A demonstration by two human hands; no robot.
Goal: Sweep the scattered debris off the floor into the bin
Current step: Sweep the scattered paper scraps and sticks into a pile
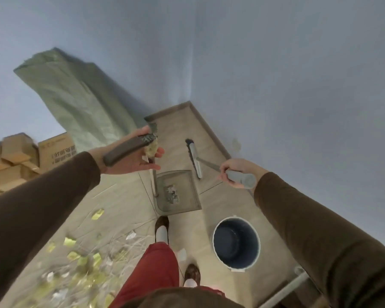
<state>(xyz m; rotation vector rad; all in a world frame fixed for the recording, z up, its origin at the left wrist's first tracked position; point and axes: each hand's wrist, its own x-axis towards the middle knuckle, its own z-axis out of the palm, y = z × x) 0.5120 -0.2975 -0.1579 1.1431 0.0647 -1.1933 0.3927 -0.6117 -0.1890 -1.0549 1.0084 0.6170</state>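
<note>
Down by our feet, most of the mess (pixel 76 261) lies on the floor (pixel 182 138), left of the blue bin (pixel 236 242). Our right hand (pixel 232 172) grips the broom (pixel 195 157). Our left hand (pixel 131 155) holds a dark handle and some scraps in loosely bent fingers. They could slip and drop. A few bits sit in the dustpan (pixel 176 190), which might tip.

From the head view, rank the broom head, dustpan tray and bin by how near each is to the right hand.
From the right hand, gripping the broom handle:
1. Broom head, just to its left on the floor.
2. Dustpan tray, lower left, holding some debris.
3. Bin, below the hand, beside the wall.
</note>
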